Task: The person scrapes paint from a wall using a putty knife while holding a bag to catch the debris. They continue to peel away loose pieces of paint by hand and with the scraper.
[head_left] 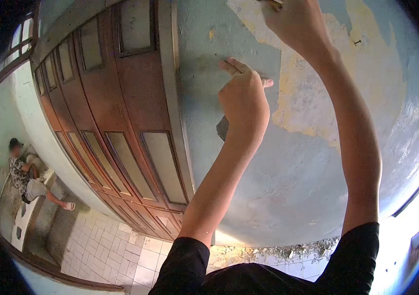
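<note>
My left hand [244,93] is up at the blue-grey wall [249,177], with two fingers stretched toward the surface and the thumb pointing right. From beneath its palm sticks out a dark flat piece [222,128]; the lower fingers are hidden behind the hand. Higher and to the right, my right hand [295,22] is closed around a thin tool [274,4], cut off by the top edge so its kind cannot be made out. Beside that hand is a large patch of bare plaster [308,98] with ragged yellowish edges where paint has come off.
A nail [358,43] juts from the wall at upper right. Left of my hands runs a brown folding wooden door [140,93] with glass panes. Paint flakes [288,250] litter the tiled floor [99,246] along the wall. A person [27,172] sits on a ledge at far left.
</note>
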Demonstrator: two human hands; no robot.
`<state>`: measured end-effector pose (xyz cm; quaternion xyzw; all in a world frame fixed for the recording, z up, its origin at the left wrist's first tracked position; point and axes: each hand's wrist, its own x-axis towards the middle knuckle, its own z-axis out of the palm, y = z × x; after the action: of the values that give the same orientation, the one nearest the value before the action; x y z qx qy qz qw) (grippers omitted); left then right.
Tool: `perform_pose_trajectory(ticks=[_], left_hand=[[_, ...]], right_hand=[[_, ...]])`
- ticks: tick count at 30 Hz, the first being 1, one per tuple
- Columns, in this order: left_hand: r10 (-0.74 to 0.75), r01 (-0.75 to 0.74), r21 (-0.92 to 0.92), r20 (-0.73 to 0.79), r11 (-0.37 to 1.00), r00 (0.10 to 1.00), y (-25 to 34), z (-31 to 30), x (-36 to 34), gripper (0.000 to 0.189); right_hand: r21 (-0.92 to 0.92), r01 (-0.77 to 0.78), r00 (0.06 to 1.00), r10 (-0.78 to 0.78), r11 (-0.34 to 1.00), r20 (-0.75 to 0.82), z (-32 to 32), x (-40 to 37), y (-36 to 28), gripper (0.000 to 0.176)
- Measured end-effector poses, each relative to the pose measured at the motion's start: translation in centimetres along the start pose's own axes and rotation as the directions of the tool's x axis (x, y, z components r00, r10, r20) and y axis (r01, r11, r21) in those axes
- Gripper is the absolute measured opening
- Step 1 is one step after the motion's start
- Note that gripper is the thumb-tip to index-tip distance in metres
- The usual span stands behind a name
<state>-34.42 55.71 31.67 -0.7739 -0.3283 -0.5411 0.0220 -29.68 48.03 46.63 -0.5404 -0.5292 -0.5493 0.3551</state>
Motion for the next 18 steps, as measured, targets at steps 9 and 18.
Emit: perform_pose_trajectory(ticks=[9,18], left_hand=[[0.057,-0.057,0.004,-0.054,0.998,0.997,-0.9,1.1,-0.4,0.095],[0.026,-0.026,-0.007,0.006,1.000,1.000,-0.7,-0.1,-0.6,0.095]], right_hand=[[-0.180,-0.026,0.994,0.046,0.983,0.104,-4.0,-4.3,0.0,0.021],[-0.179,-0.397,0.868,0.431,0.900,0.247,-11.6,-15.9,3.2,0.019]])
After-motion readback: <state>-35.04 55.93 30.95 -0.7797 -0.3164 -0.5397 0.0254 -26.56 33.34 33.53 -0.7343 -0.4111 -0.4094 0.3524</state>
